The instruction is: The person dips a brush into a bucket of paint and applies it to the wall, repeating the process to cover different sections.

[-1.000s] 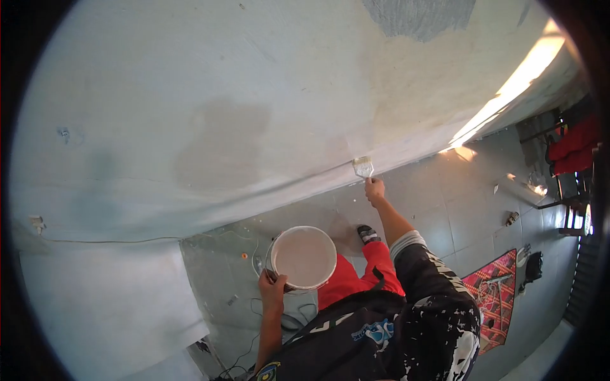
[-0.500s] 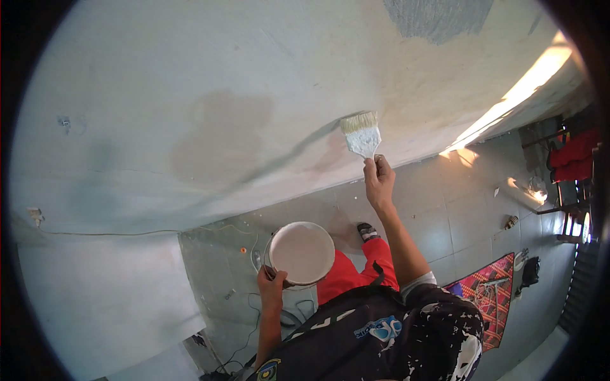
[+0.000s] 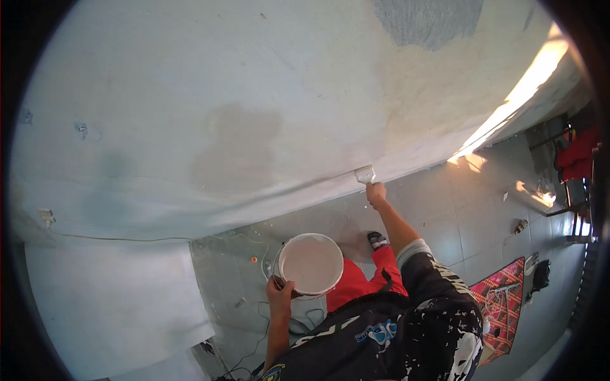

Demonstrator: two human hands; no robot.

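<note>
My right hand is closed around the handle of a wide paintbrush, whose bristles meet the low part of the wall. White paint coats the brush. Down at the left, my left hand grips the rim of a white bucket. Pale paint shows inside it. The bucket hangs in front of my red trousers, above the tiled floor.
A dark grey patch marks the upper wall. A cable runs from a socket along the wall's foot. On the right lie a red patterned mat and a black bag; chairs stand beyond.
My right hand has carried the brush down the wall, from above its base to close to the floor. The left hand still holds the bucket; the view has shifted slightly.
</note>
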